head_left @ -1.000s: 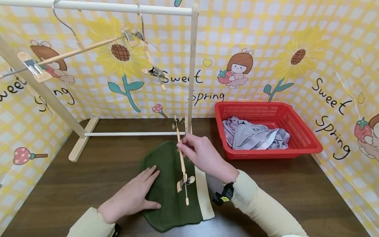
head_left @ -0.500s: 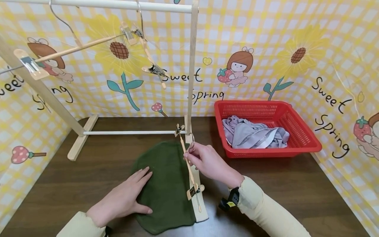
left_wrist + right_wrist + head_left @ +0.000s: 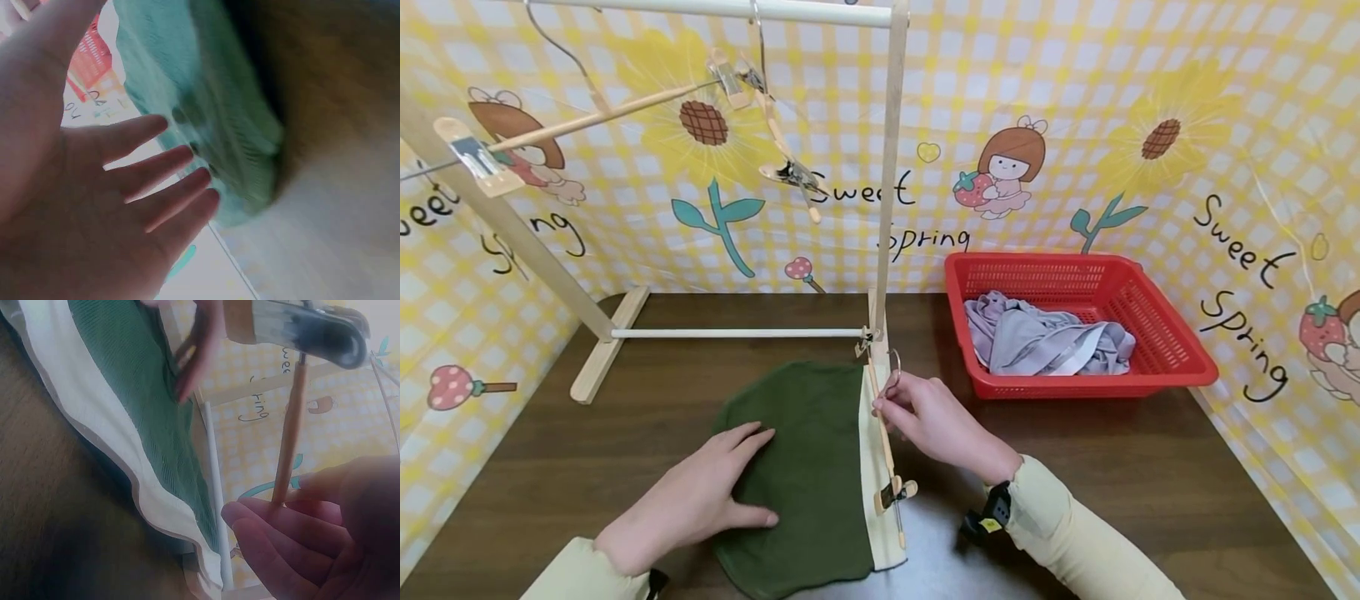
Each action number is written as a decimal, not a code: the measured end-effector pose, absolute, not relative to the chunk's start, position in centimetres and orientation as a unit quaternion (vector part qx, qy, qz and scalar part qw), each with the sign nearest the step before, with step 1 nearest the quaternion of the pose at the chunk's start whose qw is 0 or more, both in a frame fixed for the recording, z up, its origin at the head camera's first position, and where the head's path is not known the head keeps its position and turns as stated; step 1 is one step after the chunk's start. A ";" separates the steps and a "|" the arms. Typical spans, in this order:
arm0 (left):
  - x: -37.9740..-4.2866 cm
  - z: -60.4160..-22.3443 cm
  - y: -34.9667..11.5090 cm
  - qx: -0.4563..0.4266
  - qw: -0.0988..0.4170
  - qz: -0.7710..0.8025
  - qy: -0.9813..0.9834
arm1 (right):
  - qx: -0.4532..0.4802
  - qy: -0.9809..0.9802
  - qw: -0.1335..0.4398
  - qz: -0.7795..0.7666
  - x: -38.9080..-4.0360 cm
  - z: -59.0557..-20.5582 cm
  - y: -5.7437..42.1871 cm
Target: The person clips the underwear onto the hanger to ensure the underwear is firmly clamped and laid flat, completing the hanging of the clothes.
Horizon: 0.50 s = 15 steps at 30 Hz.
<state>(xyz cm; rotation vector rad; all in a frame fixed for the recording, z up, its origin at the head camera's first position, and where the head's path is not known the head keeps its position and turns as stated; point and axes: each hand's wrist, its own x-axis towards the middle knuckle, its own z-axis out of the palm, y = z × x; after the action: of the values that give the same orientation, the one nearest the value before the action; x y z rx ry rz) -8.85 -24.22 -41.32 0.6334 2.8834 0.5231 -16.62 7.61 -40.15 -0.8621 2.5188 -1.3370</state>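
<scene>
A dark green garment [image 3: 801,475] with a cream band [image 3: 868,467] along its right edge lies flat on the table. My left hand [image 3: 703,487] rests on its left part, fingers straight and spread; the left wrist view shows the fingertips at the green cloth [image 3: 187,94]. Between thumb and fingers my right hand [image 3: 932,421] pinches the wooden bar of a clip hanger [image 3: 885,446], whose metal hook curves up beside the fingers. The hanger is lined up along the cream band, one clip [image 3: 893,494] near the band's front end. In the right wrist view, the bar [image 3: 290,437] stands apart from the cloth.
A rack with a white rail [image 3: 820,12] stands at the back left, and two clip hangers [image 3: 602,121] hang from it. A red basket [image 3: 1082,385] at the back right holds crumpled lilac-grey cloth [image 3: 1045,333]. Patterned yellow sheeting [image 3: 925,92] encloses the table.
The garment has slid left along with my left hand. My right hand has carried the hanger slightly right and toward me, from over the green cloth to along the cream band.
</scene>
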 end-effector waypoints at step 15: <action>-15.9 -41.1 -17.6 0.274 0.132 0.171 0.937 | -0.290 0.839 0.091 -0.451 -16.1 -41.1 8.6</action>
<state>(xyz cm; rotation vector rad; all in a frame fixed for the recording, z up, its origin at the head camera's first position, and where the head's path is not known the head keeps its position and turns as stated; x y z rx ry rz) -15.92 -17.59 -41.10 0.7946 2.7195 0.4972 -16.15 8.58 -41.10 -0.8617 2.4939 -1.3389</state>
